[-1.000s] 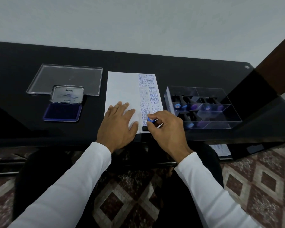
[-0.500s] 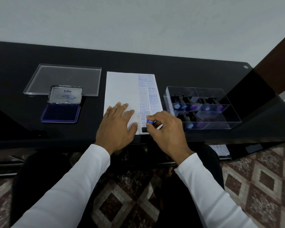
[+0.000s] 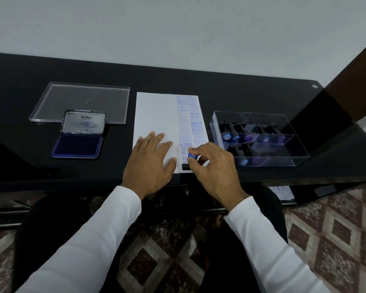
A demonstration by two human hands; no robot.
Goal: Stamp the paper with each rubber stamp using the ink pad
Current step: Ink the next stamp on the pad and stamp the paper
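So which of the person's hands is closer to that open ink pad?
Left. The left hand lies flat on the paper, just right of the ink pad. The right hand is further right, pinching a stamp at the sheet's near edge.

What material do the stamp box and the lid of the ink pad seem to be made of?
The stamp box looks like clear, glossy hard plastic, perhaps acrylic: the stamps inside show through its walls and dividers. The ink pad lid looks like thin metal with a silvery, printed surface and a shiny rim, though coated plastic is possible.
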